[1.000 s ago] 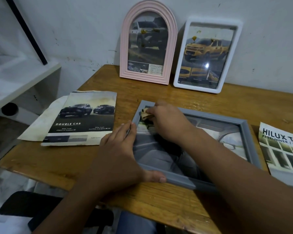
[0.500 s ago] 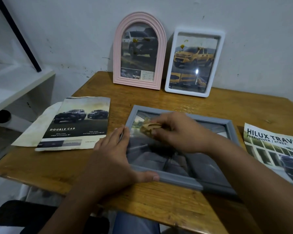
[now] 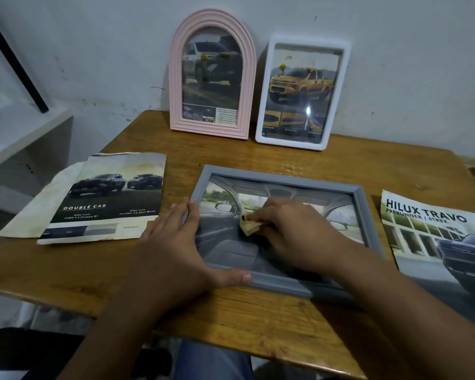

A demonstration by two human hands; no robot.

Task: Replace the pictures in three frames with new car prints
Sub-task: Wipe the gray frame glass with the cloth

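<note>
A grey frame [image 3: 364, 215] lies flat on the wooden table [image 3: 231, 305] with a car-interior picture in it. My left hand [image 3: 176, 248] rests flat against the frame's left edge, thumb along its near rail. My right hand [image 3: 294, 234] pinches a small yellowish cloth [image 3: 248, 224] against the frame's glass near the middle. A pink arched frame [image 3: 211, 75] and a white frame [image 3: 302, 91] lean upright on the wall, each holding a truck print.
A "Double Cab" car print [image 3: 104, 196] lies on the table's left over a pale sheet [image 3: 39, 204]. A "Hilux Travo" print [image 3: 433, 242] lies at the right edge. A white shelf [image 3: 17, 133] stands to the left of the table.
My right hand has slid the cloth from the frame's top-left corner toward the middle of the glass. The left hand stays on the frame's left edge. The view has pulled back slightly.
</note>
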